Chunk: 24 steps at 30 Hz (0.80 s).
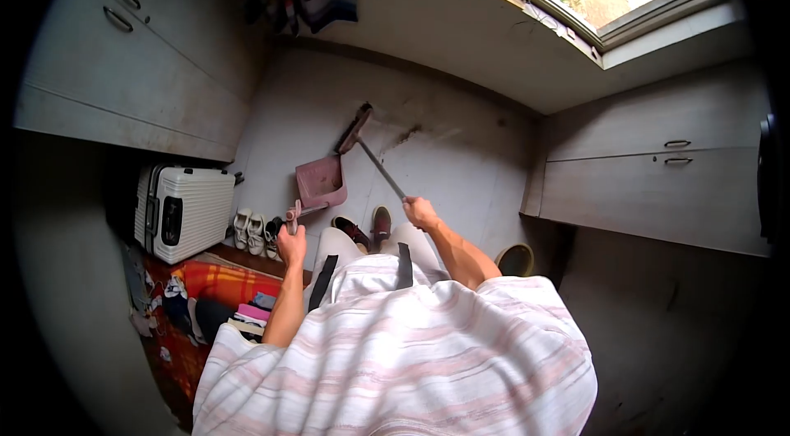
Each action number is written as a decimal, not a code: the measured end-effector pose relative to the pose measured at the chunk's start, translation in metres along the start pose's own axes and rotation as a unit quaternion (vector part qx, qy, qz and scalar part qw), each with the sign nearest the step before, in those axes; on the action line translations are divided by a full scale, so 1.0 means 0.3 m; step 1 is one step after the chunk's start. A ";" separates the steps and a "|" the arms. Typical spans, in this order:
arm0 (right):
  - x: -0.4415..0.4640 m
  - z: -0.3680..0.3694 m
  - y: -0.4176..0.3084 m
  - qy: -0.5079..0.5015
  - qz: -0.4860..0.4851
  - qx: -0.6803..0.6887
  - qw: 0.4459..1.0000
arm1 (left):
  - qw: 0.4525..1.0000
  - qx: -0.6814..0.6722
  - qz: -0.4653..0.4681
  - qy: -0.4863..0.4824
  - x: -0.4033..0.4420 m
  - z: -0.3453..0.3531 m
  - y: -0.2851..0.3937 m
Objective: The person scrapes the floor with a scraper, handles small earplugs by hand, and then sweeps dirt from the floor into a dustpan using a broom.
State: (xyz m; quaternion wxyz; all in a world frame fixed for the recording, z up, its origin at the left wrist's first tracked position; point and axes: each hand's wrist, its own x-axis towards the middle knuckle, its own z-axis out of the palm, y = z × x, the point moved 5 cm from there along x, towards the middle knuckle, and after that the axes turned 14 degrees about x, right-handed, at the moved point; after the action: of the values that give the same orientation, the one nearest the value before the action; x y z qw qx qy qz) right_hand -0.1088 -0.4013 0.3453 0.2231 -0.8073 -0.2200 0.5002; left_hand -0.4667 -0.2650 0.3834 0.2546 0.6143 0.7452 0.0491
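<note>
My right hand [421, 212] is closed around the grey handle of a broom [382, 167]. The broom's dark-bristled head rests on the pale floor, beside the upper edge of a pink dustpan [319, 181]. Closed on the dustpan's handle is my left hand [291, 245], at the left in front of my body. A streak of dark debris [407, 135] lies on the floor to the right of the broom head.
A white suitcase [193, 209] and pairs of shoes [255, 230] stand at the left, near folded clothes [253, 312] on an orange cloth. Cabinets flank the floor on both sides. A round bin [516, 260] is at right, a window above.
</note>
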 end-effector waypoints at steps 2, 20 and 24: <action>0.003 0.034 -0.085 -0.004 0.005 0.008 1.000 | 1.000 -0.015 0.002 0.013 -0.008 -0.014 -0.036; 0.161 0.252 0.009 -0.134 0.174 0.366 0.904 | 0.998 -0.023 0.049 -0.017 -0.050 0.004 0.009; 0.210 0.233 -0.044 -0.044 0.052 0.294 0.953 | 0.999 0.021 0.033 -0.033 -0.023 0.018 0.045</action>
State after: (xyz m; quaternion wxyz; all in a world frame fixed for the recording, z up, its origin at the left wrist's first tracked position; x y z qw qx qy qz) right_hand -0.1484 -0.3444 0.2801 0.4145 -0.6934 -0.0301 0.5886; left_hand -0.4515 -0.2695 0.3862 0.2648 0.6452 0.7164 0.0214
